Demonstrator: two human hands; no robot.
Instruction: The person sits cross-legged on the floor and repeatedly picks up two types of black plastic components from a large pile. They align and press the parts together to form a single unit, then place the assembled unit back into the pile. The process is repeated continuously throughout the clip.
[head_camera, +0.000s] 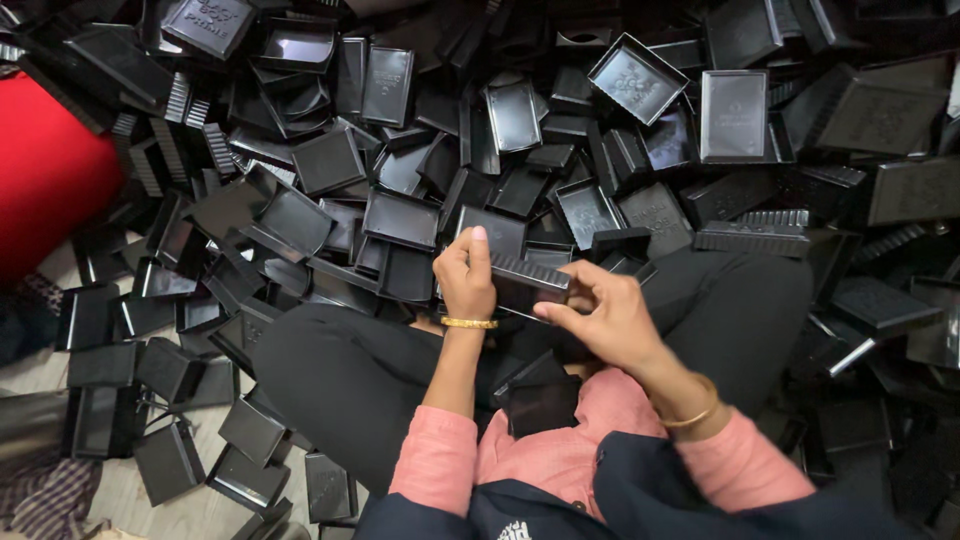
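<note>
Between the two hands, just above the person's lap near the centre of the view, sits a black plastic box part, a shallow rectangular piece with a ribbed strip along its upper edge. It looks stiff, light and thin-walled, probably hard moulded plastic; the glossy faces could be slick, so the ribbed edge and the short ends seem the surest places to take hold. Its matte-to-shiny black surface catches a little light along the ribs.

At about nine o'clock from the piece, the left hand closes on its left end, thumb raised along the top and fingers wrapped behind. At about three o'clock, the right hand pinches the right end, fingers curled round the near edge. Both hands are clamped on the piece; whether it is one part or two being fitted together I cannot tell, since the fingers hide the seam.

Each wrist carries a gold bangle, and pink sleeves run down toward six o'clock over a dark garment. Black trousers cover the crossed legs.

From nine through twelve to three o'clock spreads a heap of black trays and lids, lying tilted and overlapping. A red cushion-like object shows at ten o'clock, and pale floor at seven.
</note>
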